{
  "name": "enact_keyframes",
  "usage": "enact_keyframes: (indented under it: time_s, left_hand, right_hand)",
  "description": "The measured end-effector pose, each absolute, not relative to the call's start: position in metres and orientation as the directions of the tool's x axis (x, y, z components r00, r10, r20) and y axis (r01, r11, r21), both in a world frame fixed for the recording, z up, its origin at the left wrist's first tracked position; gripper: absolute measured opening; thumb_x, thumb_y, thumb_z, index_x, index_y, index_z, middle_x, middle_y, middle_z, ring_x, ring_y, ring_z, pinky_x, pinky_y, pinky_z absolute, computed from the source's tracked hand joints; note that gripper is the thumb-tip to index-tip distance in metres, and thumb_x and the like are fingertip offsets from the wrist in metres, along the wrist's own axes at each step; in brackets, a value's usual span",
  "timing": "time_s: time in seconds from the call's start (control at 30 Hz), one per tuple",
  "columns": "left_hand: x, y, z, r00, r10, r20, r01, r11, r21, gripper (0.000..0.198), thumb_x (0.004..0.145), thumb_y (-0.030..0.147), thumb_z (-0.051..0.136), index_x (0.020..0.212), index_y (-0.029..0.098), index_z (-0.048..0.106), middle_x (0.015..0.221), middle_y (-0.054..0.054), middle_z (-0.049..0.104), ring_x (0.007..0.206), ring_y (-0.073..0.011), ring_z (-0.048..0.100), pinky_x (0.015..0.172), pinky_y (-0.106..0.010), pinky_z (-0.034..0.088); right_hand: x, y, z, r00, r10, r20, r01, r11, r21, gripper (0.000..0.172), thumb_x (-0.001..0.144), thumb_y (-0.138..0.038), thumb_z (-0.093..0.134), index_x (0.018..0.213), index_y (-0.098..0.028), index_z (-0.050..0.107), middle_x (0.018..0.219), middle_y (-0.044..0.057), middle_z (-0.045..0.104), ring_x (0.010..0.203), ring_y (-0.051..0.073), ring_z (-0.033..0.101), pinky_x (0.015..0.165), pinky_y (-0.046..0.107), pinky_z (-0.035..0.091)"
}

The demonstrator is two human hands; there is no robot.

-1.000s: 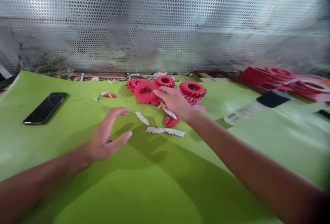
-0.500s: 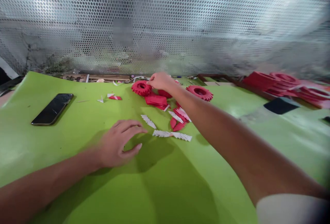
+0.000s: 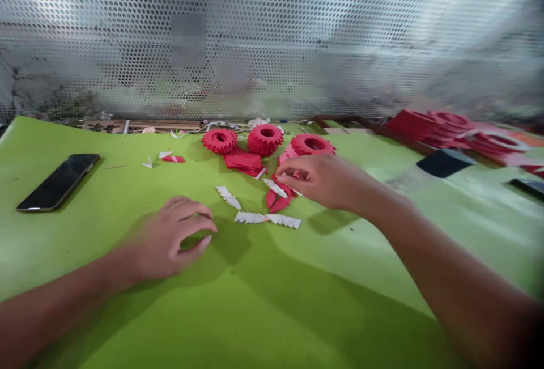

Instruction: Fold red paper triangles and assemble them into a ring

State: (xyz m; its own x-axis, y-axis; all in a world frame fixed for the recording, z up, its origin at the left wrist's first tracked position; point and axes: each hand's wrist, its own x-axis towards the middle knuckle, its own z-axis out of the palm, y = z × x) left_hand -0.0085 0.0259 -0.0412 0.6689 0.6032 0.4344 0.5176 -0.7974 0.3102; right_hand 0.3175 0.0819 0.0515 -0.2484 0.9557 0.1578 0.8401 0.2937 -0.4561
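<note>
My left hand (image 3: 178,238) hovers low over the green sheet (image 3: 170,318), fingers curled but apart from the thumb, holding nothing. My right hand (image 3: 318,179) is above the red and white folded paper pieces, its fingers bent together; whatever lies between the fingertips is too small to make out. Below it are a red pointed piece (image 3: 277,200) and a white pleated strip (image 3: 275,187). Another white strip (image 3: 228,197) and a longer white one (image 3: 267,219) lie between my hands. Behind them sit a stack of red paper (image 3: 243,161) and red toothed rings (image 3: 220,140) (image 3: 266,138) (image 3: 313,144).
A black phone (image 3: 58,182) lies at the left. Small folded scraps (image 3: 172,158) are near it. More red rings (image 3: 446,125) are piled at the back right, behind a dark flat object (image 3: 445,163). A perforated metal panel (image 3: 272,40) stands behind everything.
My right hand has moved back from the left red ring toward me and to the right, uncovering the middle ring. The view has shifted slightly right. My left hand keeps its curled pose.
</note>
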Motion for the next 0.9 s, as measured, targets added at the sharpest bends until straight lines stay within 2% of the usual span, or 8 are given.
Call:
enact_keyframes:
  time_s: [0.1,0.23,0.3,0.4,0.47,0.6,0.77,0.9]
  left_hand:
    - [-0.01,0.025,-0.043,0.66,0.625,0.417,0.54,-0.78,0.315,0.016,0.096,0.024,0.062,0.109,0.025,0.073,0.113,-0.005,0.075,0.105,-0.0262,0.067,0.093,-0.045,0.055]
    - [-0.011,0.023,-0.041,0.659,0.64,0.396,0.573,-0.768,0.287,0.019,0.098,0.022,0.058,0.111,0.024,0.072,0.115,-0.006,0.074,0.106,-0.0248,0.067,0.092,-0.042,0.056]
    - [-0.011,0.023,-0.04,0.658,0.635,0.403,0.577,-0.77,0.272,0.019,0.099,0.023,0.056,0.109,0.024,0.072,0.114,-0.006,0.074,0.105,-0.0247,0.067,0.09,-0.041,0.057]
    - [-0.01,0.023,-0.039,0.662,0.627,0.411,0.577,-0.776,0.255,0.019,0.1,0.023,0.054,0.109,0.024,0.071,0.114,-0.007,0.074,0.106,-0.0255,0.067,0.087,-0.041,0.058]
    - [-0.01,0.023,-0.039,0.667,0.619,0.414,0.573,-0.782,0.246,0.018,0.1,0.023,0.055,0.109,0.024,0.071,0.114,-0.007,0.074,0.106,-0.026,0.067,0.085,-0.041,0.058]
    - [-0.011,0.022,-0.039,0.687,0.588,0.427,0.545,-0.805,0.233,0.018,0.1,0.02,0.055,0.109,0.025,0.07,0.113,-0.006,0.074,0.105,-0.0254,0.067,0.087,-0.042,0.058]
    - [-0.013,0.02,-0.04,0.691,0.584,0.427,0.539,-0.809,0.234,0.019,0.1,0.02,0.055,0.111,0.025,0.069,0.114,-0.006,0.073,0.106,-0.0255,0.066,0.086,-0.04,0.057]
    - [-0.012,0.02,-0.039,0.685,0.575,0.447,0.529,-0.815,0.238,0.019,0.099,0.019,0.055,0.11,0.026,0.07,0.112,-0.005,0.074,0.104,-0.025,0.066,0.086,-0.04,0.057]
  right_hand:
    - [0.345,0.074,0.043,-0.39,0.92,0.051,0.856,0.382,-0.349,0.021,0.092,-0.026,0.064,0.102,-0.021,0.081,0.113,0.014,0.077,0.094,0.025,0.069,0.084,0.039,0.048]
    - [0.354,0.077,0.024,-0.614,0.789,-0.012,0.763,0.589,-0.266,0.042,0.09,-0.026,0.061,0.131,-0.021,0.072,0.144,0.014,0.063,0.13,0.032,0.06,0.112,0.051,0.045]
    - [0.347,0.078,0.013,-0.651,0.759,-0.009,0.751,0.642,-0.156,0.051,0.086,-0.025,0.064,0.137,-0.022,0.069,0.148,0.013,0.06,0.134,0.035,0.057,0.114,0.056,0.044]
    - [0.335,0.079,0.003,-0.696,0.718,0.029,0.716,0.696,-0.055,0.042,0.089,-0.024,0.061,0.129,-0.019,0.073,0.138,0.013,0.067,0.128,0.035,0.061,0.113,0.059,0.044]
    - [0.332,0.08,0.0,-0.701,0.711,0.05,0.709,0.703,-0.05,0.035,0.091,-0.025,0.058,0.12,-0.017,0.076,0.131,0.014,0.071,0.123,0.034,0.064,0.111,0.059,0.046]
    - [0.337,0.081,0.003,-0.662,0.743,0.099,0.725,0.668,-0.168,0.029,0.091,-0.03,0.061,0.112,-0.02,0.077,0.116,0.012,0.076,0.112,0.031,0.068,0.105,0.055,0.049]
    - [0.351,0.082,0.014,-0.437,0.842,0.317,0.7,0.54,-0.467,0.027,0.093,-0.046,0.059,0.097,-0.023,0.072,0.102,0.009,0.075,0.096,0.027,0.069,0.086,0.042,0.054]
    - [0.361,0.084,0.023,-0.251,0.932,0.261,0.699,0.362,-0.617,0.021,0.09,-0.042,0.054,0.091,-0.023,0.062,0.086,0.006,0.071,0.076,0.022,0.065,0.068,0.033,0.05]
